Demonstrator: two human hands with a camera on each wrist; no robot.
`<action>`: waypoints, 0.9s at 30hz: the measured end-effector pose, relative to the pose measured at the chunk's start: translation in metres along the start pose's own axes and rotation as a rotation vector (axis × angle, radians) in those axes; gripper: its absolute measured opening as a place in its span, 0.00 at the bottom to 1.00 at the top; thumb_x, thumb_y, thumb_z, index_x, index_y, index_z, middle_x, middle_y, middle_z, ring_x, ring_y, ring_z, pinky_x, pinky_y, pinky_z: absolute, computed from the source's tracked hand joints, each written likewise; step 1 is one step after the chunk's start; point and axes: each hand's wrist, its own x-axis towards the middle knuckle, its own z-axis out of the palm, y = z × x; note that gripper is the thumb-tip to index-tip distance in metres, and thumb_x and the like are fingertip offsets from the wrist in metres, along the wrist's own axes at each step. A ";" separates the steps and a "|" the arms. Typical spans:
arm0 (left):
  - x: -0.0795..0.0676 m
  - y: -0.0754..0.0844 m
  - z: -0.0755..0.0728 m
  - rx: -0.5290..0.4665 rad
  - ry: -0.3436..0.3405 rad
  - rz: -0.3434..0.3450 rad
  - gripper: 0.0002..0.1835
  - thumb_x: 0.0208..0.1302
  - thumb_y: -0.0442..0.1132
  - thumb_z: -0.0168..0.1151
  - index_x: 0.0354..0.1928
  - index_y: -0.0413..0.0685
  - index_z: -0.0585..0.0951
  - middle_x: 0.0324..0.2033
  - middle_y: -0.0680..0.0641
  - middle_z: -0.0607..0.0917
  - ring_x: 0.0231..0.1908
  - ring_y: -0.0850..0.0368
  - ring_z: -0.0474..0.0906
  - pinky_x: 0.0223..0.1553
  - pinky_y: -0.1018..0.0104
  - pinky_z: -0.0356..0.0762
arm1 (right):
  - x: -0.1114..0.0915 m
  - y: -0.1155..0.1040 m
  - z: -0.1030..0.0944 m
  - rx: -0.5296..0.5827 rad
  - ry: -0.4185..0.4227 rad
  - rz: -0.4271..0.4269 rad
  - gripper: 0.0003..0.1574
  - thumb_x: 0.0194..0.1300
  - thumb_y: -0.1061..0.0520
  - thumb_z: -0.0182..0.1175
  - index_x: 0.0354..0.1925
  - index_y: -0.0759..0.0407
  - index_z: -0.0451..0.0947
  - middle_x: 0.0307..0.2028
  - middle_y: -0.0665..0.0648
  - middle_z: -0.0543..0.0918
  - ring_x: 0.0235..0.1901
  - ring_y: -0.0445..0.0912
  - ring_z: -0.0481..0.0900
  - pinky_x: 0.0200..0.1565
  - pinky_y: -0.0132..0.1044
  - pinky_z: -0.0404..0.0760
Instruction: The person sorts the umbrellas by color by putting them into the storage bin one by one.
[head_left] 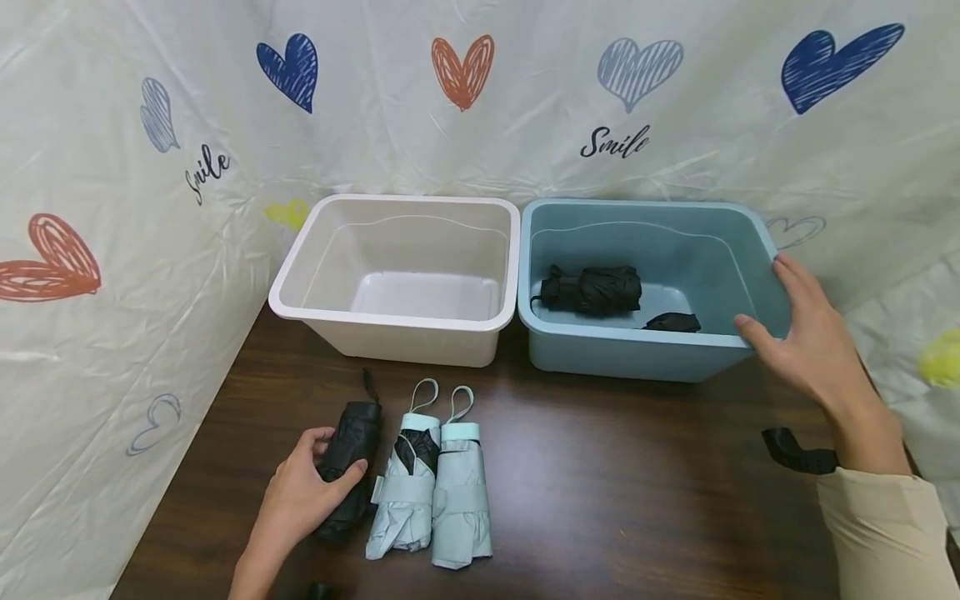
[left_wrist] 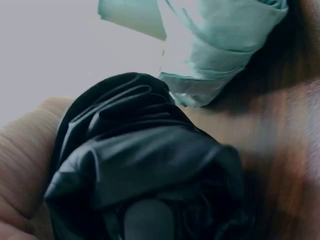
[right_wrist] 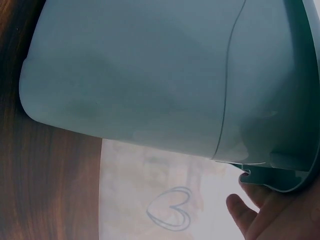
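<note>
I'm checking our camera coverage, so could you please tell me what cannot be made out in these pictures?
Head view: the near black bundle, partly hidden by the front of the blue bin.
Head view: a black object, cut off by the bottom edge.
Head view: part of the black umbrella, covered by the left hand.
Right wrist view: the blue bin's inside, hidden by its outer wall.

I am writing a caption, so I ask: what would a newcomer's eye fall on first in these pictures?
Probably the cream bin on the left and the blue bin on the right would come first, side by side at the back of the dark table. Next may come two pale green umbrellas lying in front of the cream bin, beside a black umbrella gripped by the fingers of the left hand.
</note>
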 end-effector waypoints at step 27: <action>-0.001 0.019 -0.076 -0.113 0.102 0.191 0.33 0.67 0.52 0.73 0.70 0.47 0.76 0.51 0.41 0.90 0.47 0.64 0.85 0.48 0.85 0.73 | 0.000 0.001 0.001 -0.001 0.019 -0.004 0.54 0.73 0.46 0.57 0.85 0.61 0.45 0.85 0.68 0.48 0.77 0.79 0.54 0.70 0.83 0.52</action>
